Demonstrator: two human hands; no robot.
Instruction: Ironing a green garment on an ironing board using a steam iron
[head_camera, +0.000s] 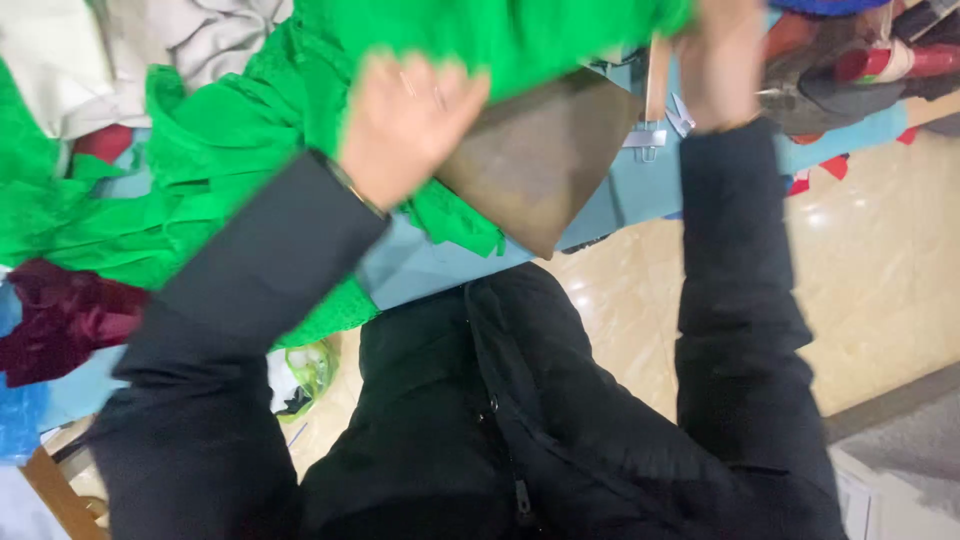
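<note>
- The left hand (405, 125) lies flat, fingers spread, on bright green cloth (240, 150). It presses down and grips nothing that can be seen.
- The right hand (722, 65) is blurred at the top edge, where the same cloth runs under it. Whether its fingers close on the cloth cannot be told.
- The cloth is heaped over the left part of a light blue desk (430, 265) and drawn across its top edge between the two hands.
- A brown wedge-shaped board (540, 160) juts from under the cloth, just beside the left hand.
- Dark red cloth (60, 315) lies at the desk's left end, and white cloth (120, 50) beyond it.
- Judged step: spreading or smoothing the green cloth over the board.
- The next move likely calls for an even pull from both hands, keeping the heap from dragging off the desk.
</note>
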